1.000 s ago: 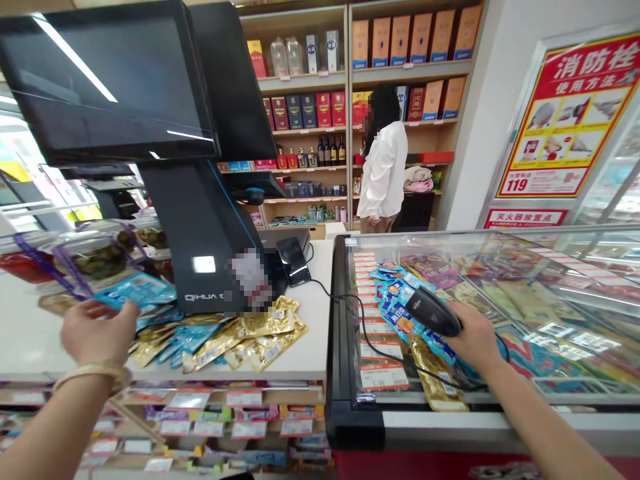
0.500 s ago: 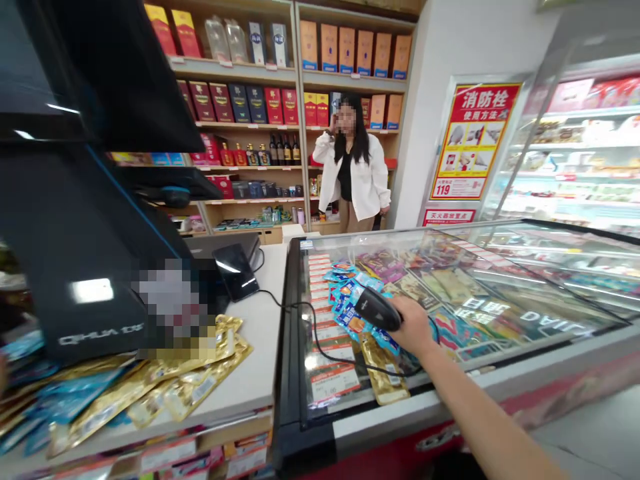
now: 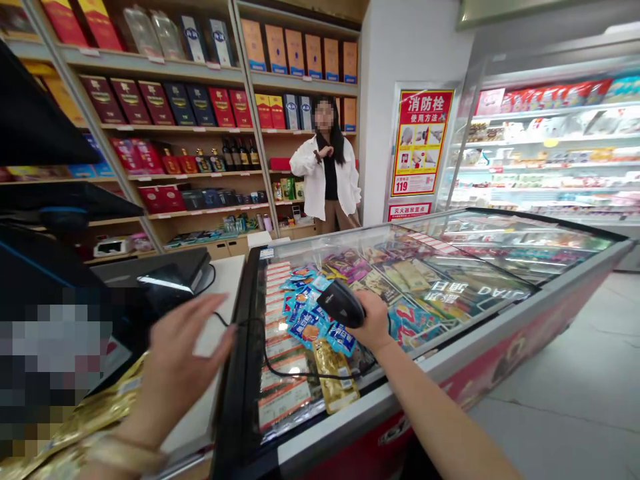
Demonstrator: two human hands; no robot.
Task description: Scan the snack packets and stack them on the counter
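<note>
The view had swung toward the back shelves. The right hand (image 3: 373,320) stayed clamped on a black handheld barcode scanner (image 3: 344,303) at six o'clock, just above blue snack packets (image 3: 307,320) in the chest freezer (image 3: 350,417). The left hand (image 3: 180,360) had risen at seven o'clock over the white counter (image 3: 220,320), open, fingers apart, holding nothing.

I've got free air over the freezer's glass lid (image 3: 465,287) at center right, while the scanner cable (image 3: 295,375) and lower-left checkout terminal (image 3: 35,273) obstruct my path.
</note>
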